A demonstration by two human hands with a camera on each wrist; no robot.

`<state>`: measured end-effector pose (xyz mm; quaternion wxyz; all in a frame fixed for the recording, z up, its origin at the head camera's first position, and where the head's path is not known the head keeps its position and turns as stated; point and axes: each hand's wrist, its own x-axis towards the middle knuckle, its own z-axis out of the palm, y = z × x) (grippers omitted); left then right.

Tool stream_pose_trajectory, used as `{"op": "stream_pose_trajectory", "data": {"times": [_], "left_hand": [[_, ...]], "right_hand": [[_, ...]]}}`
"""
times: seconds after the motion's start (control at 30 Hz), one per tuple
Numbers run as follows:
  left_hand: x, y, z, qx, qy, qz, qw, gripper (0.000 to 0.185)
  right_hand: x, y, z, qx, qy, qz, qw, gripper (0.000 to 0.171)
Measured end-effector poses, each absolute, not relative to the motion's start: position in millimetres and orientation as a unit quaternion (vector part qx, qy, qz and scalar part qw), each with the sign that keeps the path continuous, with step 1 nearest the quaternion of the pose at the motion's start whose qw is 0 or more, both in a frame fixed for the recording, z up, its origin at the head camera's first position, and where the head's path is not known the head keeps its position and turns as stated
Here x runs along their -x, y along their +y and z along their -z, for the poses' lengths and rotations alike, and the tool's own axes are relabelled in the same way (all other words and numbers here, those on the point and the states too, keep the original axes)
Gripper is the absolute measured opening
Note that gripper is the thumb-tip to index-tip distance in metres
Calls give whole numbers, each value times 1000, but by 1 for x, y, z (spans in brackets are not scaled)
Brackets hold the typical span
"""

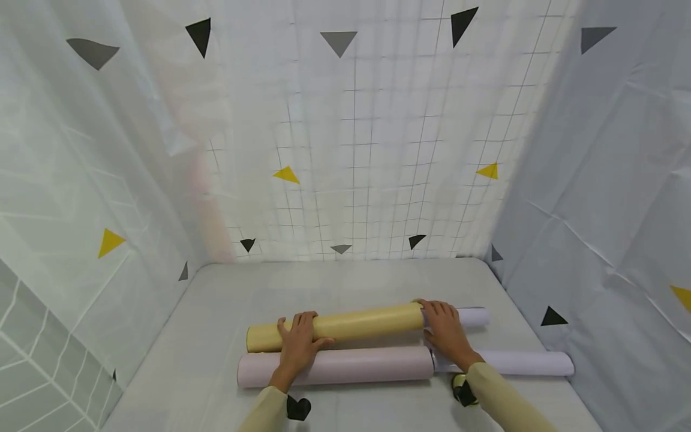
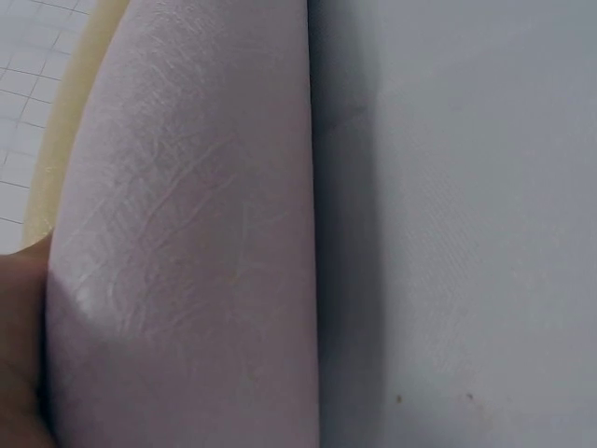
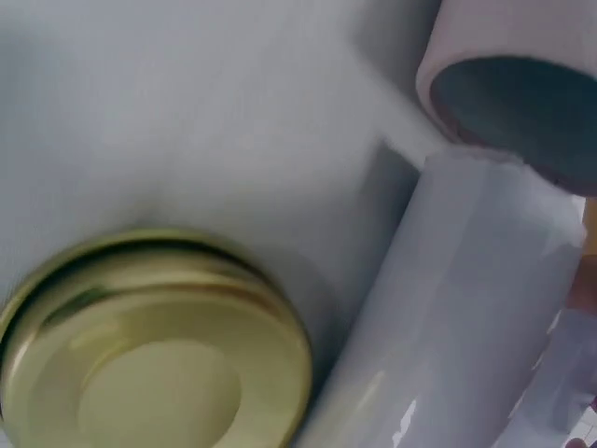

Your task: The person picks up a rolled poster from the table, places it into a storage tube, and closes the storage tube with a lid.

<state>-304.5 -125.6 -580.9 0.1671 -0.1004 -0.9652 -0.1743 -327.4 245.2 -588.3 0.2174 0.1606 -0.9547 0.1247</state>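
Note:
My left hand [image 1: 299,345] grips the left part of a yellow tube [image 1: 367,323], its fingers over the top and thumb along the near side. At the tube's right end, my right hand [image 1: 447,330] holds a thin white roll [image 1: 474,317] that sticks out there. A gold edge shows by the right fingertips; what it belongs to is hidden. Nearer me lies a pink tube [image 1: 372,366], under my left wrist. A second white roll [image 1: 523,363] extends rightward from its end. In the right wrist view, the pink tube's open end [image 3: 522,103] is hollow beside this white roll [image 3: 448,308].
A gold round lid [image 3: 159,373] lies on the white table [image 1: 216,300], close to my right forearm in the head view. White sheeting [image 1: 594,180] with dark and yellow triangles encloses the table at the back and sides.

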Motion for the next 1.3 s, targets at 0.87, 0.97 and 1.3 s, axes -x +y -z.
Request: {"op": "stream_pose_trajectory", "data": {"times": [0.87,0.97,1.3], "left_hand": [[304,-124,582,102,-959,194,178,77],[304,-125,582,100,-960,197,170,77],[307,-126,582,95,-961,207,157,80]], "right_hand": [[326,295,601,-37,-950,-130,283,51],[326,288,600,-35,-952,-135,272,53],[327,269,589,-59,-951,-170,250,53]]}}
